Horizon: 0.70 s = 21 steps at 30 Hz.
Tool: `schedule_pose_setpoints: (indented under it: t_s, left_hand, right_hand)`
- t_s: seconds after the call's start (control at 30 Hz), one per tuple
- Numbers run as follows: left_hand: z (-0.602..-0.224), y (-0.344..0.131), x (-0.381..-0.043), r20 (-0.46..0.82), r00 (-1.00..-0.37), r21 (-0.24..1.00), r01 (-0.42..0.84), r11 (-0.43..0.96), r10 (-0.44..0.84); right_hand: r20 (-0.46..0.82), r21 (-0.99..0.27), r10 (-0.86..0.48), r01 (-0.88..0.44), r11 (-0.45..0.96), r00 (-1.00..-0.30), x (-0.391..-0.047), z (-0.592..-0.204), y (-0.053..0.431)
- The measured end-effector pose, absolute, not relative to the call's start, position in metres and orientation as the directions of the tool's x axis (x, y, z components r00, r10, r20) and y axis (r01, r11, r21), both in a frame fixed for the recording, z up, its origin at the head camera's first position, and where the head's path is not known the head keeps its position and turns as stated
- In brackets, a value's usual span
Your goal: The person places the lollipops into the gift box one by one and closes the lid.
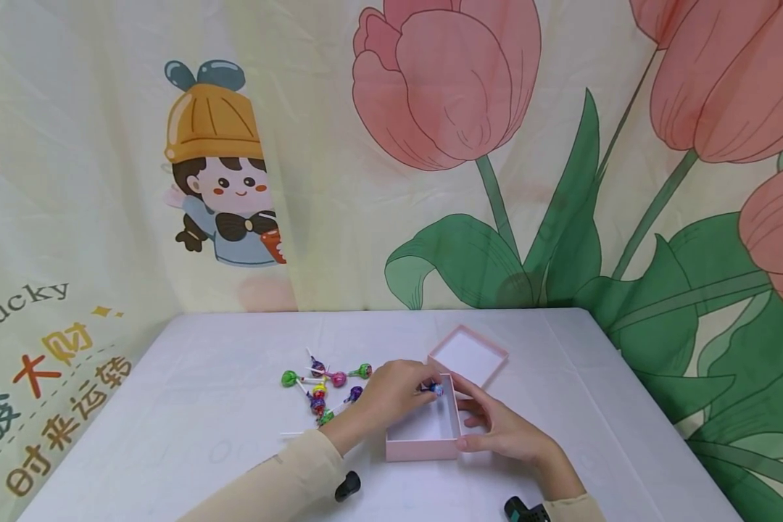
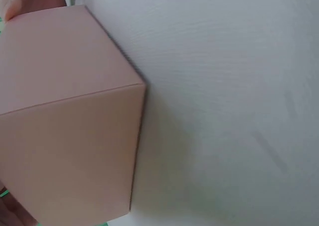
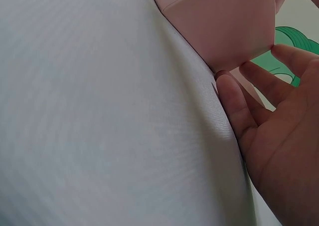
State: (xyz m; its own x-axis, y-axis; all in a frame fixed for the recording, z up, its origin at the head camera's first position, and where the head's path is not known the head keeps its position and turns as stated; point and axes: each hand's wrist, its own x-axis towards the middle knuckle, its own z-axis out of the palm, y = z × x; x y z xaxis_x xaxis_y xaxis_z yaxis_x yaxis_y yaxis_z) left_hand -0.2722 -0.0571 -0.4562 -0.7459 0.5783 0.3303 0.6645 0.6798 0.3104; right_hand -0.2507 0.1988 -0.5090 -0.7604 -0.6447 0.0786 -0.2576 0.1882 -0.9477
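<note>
A shallow pink box [image 1: 423, 450] with a white inside stands in front of me, and its outer corner fills the left side of the left wrist view. My left hand [image 1: 394, 395] reaches over the box's left wall, thumb and fingers pinching a blue-wrapped lollipop [image 1: 436, 389] inside near the far end. Its stick is hidden by the hand. My right hand [image 1: 505, 428] holds the box's right side, thumb at the near corner and index finger at the far one. In the right wrist view its fingertips [image 3: 246, 69] meet the pink wall.
Several lollipops [image 1: 318, 399] in green, purple, yellow and pink wrappers lie loosely left of the box, sticks pointing various ways. A pink-rimmed lid [image 1: 467, 355], white side up, lies behind the box. The white-covered table [image 1: 222, 391] ends at a printed tulip backdrop [image 1: 326, 217].
</note>
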Motion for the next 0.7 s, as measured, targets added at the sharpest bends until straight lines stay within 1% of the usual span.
schedule_pose_setpoints:
  t_s: [0.23, 0.43, 0.7]
  left_hand:
    - [-0.464, -0.056, -0.270, 0.357, -0.720, 0.257, 0.688, 0.679, 0.594]
    - [-0.466, -0.054, -0.270, 0.370, -0.714, 0.219, 0.688, 0.692, 0.594]
    - [-0.472, -0.048, -0.273, 0.368, -0.711, 0.115, 0.675, 0.729, 0.600]
  right_hand:
    - [0.109, -0.945, -0.666, -0.285, 0.160, -0.738, -0.250, -0.507, 0.199]
    - [0.090, -0.947, -0.658, -0.270, 0.176, -0.747, -0.251, -0.508, 0.199]
    - [0.084, -0.948, -0.650, -0.260, 0.181, -0.756, -0.250, -0.509, 0.199]
